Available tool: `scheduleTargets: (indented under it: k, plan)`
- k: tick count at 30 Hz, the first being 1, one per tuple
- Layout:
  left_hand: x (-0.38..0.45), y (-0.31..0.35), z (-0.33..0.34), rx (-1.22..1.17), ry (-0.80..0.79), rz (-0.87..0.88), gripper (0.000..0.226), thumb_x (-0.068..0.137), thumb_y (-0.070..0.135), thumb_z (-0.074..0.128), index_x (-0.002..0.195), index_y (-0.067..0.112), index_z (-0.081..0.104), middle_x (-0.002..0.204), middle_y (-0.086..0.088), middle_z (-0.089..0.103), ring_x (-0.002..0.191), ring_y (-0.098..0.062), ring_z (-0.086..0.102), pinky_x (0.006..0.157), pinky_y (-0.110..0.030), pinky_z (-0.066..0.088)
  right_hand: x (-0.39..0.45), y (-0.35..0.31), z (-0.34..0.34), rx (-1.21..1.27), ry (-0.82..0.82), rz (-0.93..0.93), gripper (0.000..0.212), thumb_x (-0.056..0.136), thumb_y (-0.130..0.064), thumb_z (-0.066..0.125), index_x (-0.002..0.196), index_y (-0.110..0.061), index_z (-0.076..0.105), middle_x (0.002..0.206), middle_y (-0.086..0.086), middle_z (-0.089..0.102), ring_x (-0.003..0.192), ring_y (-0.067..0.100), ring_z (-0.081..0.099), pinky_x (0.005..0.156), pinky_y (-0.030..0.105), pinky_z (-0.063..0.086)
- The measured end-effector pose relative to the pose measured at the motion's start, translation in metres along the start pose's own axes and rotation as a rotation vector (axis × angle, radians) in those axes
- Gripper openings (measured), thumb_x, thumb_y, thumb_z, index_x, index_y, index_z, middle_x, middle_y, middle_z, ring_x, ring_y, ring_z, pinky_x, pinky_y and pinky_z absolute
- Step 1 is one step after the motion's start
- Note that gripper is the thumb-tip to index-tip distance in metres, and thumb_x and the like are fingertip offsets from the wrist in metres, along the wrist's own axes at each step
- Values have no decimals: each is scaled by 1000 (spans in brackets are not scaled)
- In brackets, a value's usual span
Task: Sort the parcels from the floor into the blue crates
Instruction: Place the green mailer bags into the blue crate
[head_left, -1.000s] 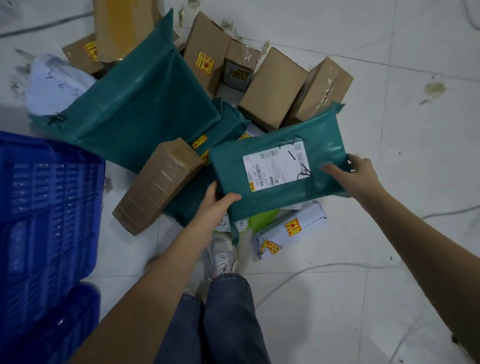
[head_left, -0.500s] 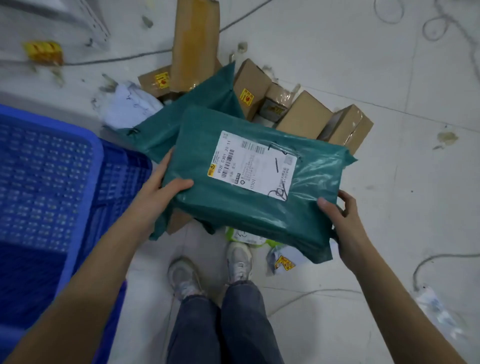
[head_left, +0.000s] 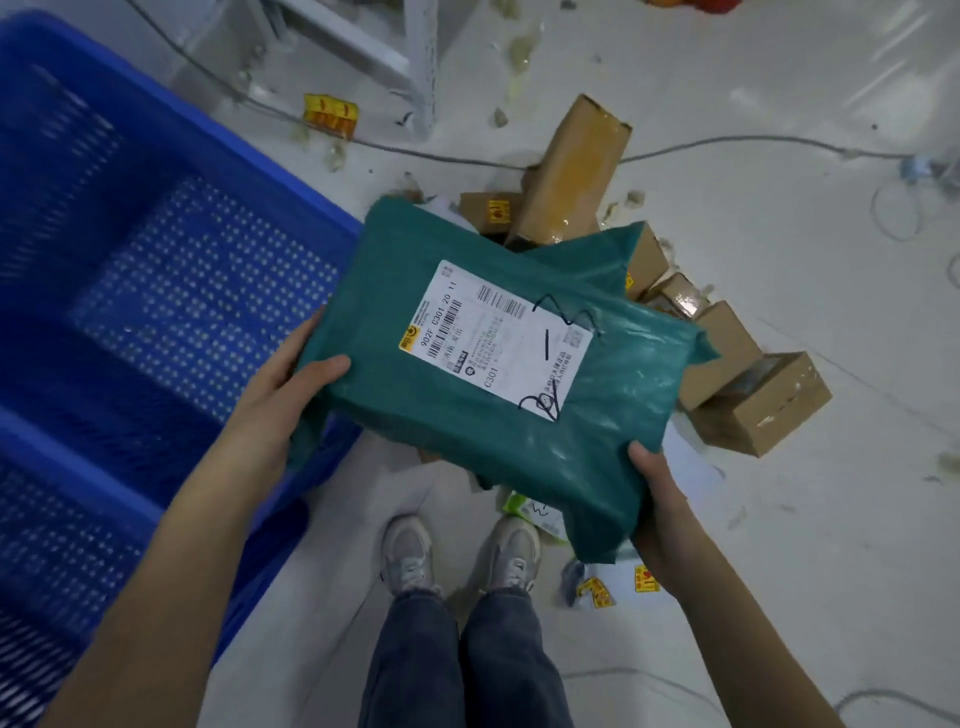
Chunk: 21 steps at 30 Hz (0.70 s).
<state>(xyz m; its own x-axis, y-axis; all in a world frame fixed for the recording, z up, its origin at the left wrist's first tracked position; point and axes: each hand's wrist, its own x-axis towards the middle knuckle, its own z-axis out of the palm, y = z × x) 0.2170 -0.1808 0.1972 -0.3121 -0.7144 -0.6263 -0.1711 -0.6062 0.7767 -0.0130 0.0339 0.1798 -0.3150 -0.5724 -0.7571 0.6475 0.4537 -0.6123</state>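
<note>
Far left, a blue crate (head_left: 156, 270) fills the frame edge to edge, its perforated floor showing and nothing visible inside it. A second crate (head_left: 78, 545) sits nearer the camera, its rim meeting the first one's.

Next, the left hand (head_left: 283, 395) is clamped on the near-left edge of a green parcel (head_left: 597, 415): thumb pressed flat on top, fingers tucked under and out of sight. That corner of the parcel hangs just over the first crate's right rim.

The parcel itself is up in the air, held between both hands, tilted down toward the right. It's a soft plastic mailer, wrinkled, label (head_left: 498, 338) facing up with black marker scrawl across it. "C301" reads clearly on the label.

Straight below, two grey shoes (head_left: 462, 553) and dark jeans stand on the pale floor (head_left: 805, 545).

Behind the parcel, the pile remains: a tall box (head_left: 571, 171) leaning upright, a second green parcel (head_left: 587, 254) poking out from under the held one, and small boxes (head_left: 748, 395) spread to the right, one with its taped end turned toward us. More packets lie under the held parcel, mostly hidden.

Right side now: the right hand (head_left: 662, 512) cups the parcel's near-right corner from below, thumb on the upper face, fingers wrapped under. Firm grasp on both ends.

A cable (head_left: 727, 141) runs across the floor at the top.
</note>
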Motion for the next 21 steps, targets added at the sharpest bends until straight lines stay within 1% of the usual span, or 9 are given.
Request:
scheduleTargets:
  k: [2, 4, 7, 9, 11, 13, 15, 19, 21]
  plan:
    - [-10, -1, -23, -57, 49, -3, 37, 92, 10, 52, 114, 38, 59, 103, 21, 70, 95, 4, 66, 83, -13, 52, 3, 2, 22, -58, -37, -16, 99, 51, -52, 84, 137, -27, 42, 128, 0, 63, 107, 15, 67, 75, 24, 57]
    - [-23, -4, -45, -103, 92, -8, 39, 89, 13, 56, 119, 38, 57, 106, 21, 69, 98, 3, 65, 84, -15, 51, 7, 6, 43, -129, -34, -36, 87, 65, -43, 76, 142, -28, 37, 132, 0, 60, 107, 14, 66, 76, 23, 57]
    - [-45, -12, -81, -186, 169, 4, 46, 84, 17, 60, 127, 33, 55, 112, 18, 68, 105, 0, 63, 90, -18, 48, 9, 6, 80, -246, -68, -38, 115, 42, -62, 85, 142, -34, 36, 128, -9, 61, 103, 7, 67, 72, 18, 56]
    - [-59, -19, -107, -240, 216, 18, 48, 88, 13, 58, 131, 31, 53, 120, 15, 66, 113, -5, 60, 98, -24, 44, 11, 4, 106, -316, -104, -78, 113, 34, -66, 84, 136, -40, 43, 131, -10, 58, 108, 5, 64, 75, 18, 55]
    - [-74, -25, -133, -288, 245, 41, 51, 85, 14, 59, 131, 32, 53, 120, 17, 66, 112, -3, 61, 95, -23, 49, 14, 2, 135, -372, -155, -98, 96, 39, -65, 83, 127, -46, 49, 133, -12, 55, 114, 6, 59, 86, 25, 52]
    - [-87, -33, -159, -347, 303, 61, 55, 74, 21, 64, 126, 35, 54, 117, 19, 67, 108, -1, 63, 89, -19, 53, 19, 4, 165, -423, -223, -95, 92, 50, -58, 80, 134, -45, 44, 133, -15, 55, 117, 7, 56, 100, 34, 45]
    - [-98, -43, -184, -435, 394, 66, 63, 71, 21, 65, 131, 32, 51, 124, 16, 63, 112, -4, 60, 92, -23, 51, 22, 10, 195, -518, -278, -104, 83, 60, -54, 76, 135, -47, 42, 135, -16, 55, 123, 11, 53, 104, 37, 41]
    - [-119, -62, -229, -575, 542, 97, 53, 90, 7, 53, 138, 29, 46, 123, 14, 62, 108, -3, 60, 84, -20, 55, 20, 29, 260, -599, -373, -64, 67, 76, -39, 64, 138, -45, 38, 133, -16, 55, 118, 9, 56, 75, 20, 53]
    - [-132, -71, -251, -619, 614, 102, 51, 92, 7, 52, 137, 30, 46, 120, 16, 63, 104, -1, 62, 79, -16, 56, 18, 43, 291, -645, -402, -49, 63, 84, -33, 61, 141, -43, 35, 135, -16, 53, 118, 8, 55, 75, 21, 51]
